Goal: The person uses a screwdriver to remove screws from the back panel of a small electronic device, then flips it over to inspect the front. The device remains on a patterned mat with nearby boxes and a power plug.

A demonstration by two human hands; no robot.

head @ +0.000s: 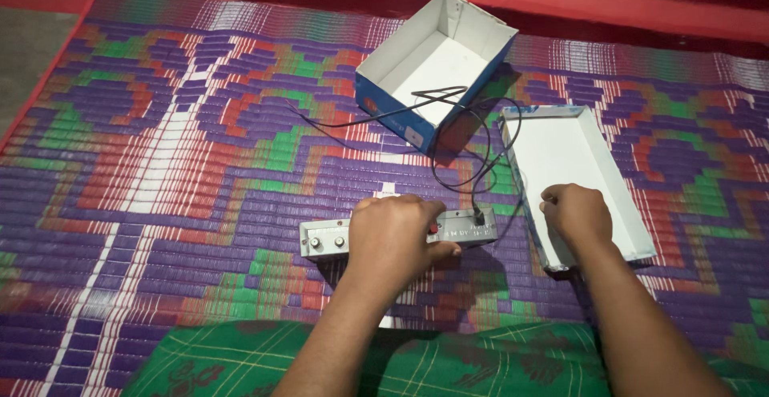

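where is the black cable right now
In the head view the black cable runs from the right end of the grey metal device under the left hand, loops over the woven mat, and crosses the open blue box behind it.

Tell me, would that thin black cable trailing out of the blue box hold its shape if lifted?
Probably not. The black cable lies in loose loops across the box and mat, so it looks floppy and light. One end seems plugged into the metal unit under the left hand, so pulling might drag that.
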